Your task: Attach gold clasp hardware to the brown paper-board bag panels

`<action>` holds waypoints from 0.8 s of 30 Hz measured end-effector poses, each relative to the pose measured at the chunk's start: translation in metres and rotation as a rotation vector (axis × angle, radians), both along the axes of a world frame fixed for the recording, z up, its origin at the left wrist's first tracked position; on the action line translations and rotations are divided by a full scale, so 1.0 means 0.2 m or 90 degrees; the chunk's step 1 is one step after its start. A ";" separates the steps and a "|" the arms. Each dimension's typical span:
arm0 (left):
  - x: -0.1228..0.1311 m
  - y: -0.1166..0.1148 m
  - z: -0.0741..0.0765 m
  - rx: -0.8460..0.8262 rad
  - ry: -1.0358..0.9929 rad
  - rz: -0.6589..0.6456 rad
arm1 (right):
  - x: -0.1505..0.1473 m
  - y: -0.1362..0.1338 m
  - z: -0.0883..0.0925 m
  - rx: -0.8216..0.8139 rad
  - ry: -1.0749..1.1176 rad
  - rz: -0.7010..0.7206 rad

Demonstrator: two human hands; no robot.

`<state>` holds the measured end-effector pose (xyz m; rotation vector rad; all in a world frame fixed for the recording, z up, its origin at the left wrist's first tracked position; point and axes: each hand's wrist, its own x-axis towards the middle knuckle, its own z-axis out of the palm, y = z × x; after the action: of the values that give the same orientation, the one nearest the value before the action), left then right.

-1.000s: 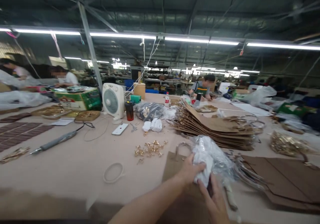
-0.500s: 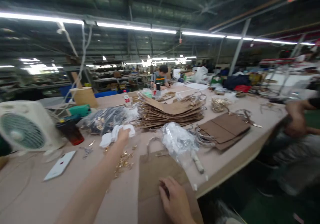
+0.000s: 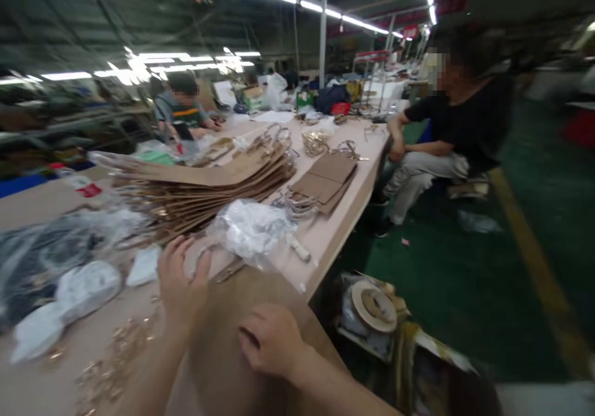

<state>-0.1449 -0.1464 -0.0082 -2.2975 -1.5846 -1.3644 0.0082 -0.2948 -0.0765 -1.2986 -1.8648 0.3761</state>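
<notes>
A flat brown bag panel [image 3: 242, 323] lies at the table's near edge, blurred by motion. My left hand [image 3: 183, 279] is at the panel's far left corner with its fingers spread, and I see nothing held in it. Resting on the panel, my right hand [image 3: 274, 341] has curled fingers; whatever they may pinch is hidden. A crumpled clear plastic bag [image 3: 253, 224] sits just beyond the panel. White packets [image 3: 88, 289] and a scatter of small gold metal fittings [image 3: 116, 360] lie left of my left hand.
Behind the plastic bag rises a stack of brown panels [image 3: 223, 180]. More brown pieces [image 3: 325, 180] lie toward the right edge. One person [image 3: 186, 109] works across the table; another [image 3: 460, 118] sits at right. A tape roll [image 3: 374, 304] is below the edge.
The view has swung right, so the fan and phone are out of sight. My left hand has left the white packets and come to the panel's corner. My right hand stays on the panel.
</notes>
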 end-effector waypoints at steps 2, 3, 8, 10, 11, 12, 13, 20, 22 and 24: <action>0.20 -0.14 -0.02 0.002 0.035 -0.123 | 0.03 -0.01 -0.04 0.001 -0.006 0.023; 0.29 -0.19 -0.03 -0.001 0.071 -0.185 | 0.04 -0.03 -0.06 -0.002 -0.002 0.032; 0.59 -0.23 -0.19 -0.028 0.286 -0.320 | 0.18 -0.31 -0.15 -0.003 0.159 0.091; 0.63 -0.17 -0.28 -0.065 0.338 -0.283 | 0.30 -0.49 -0.23 -0.005 0.235 0.078; 0.65 -0.13 -0.33 -0.089 0.349 -0.261 | 0.37 -0.57 -0.29 -0.014 0.265 0.051; 0.65 -0.09 -0.37 -0.112 0.350 -0.239 | 0.45 -0.65 -0.38 -0.042 0.294 0.005; 0.66 -0.05 -0.41 -0.131 0.345 -0.220 | 0.53 -0.73 -0.47 -0.084 0.322 -0.068; 0.69 0.02 -0.49 -0.152 0.315 -0.190 | 1.07 -0.96 -1.37 -0.499 0.206 -0.457; 0.69 0.02 -0.48 -0.159 0.329 -0.190 | 1.15 -0.91 -1.58 -0.555 0.179 -0.454; 0.69 0.03 -0.47 -0.163 0.340 -0.184 | 1.19 -0.81 -1.74 -0.586 0.161 -0.438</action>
<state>-0.0062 -0.1410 -0.1023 -2.8023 -1.3499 -0.5049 0.2464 -0.4574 -0.4235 -2.2504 -0.9121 1.0187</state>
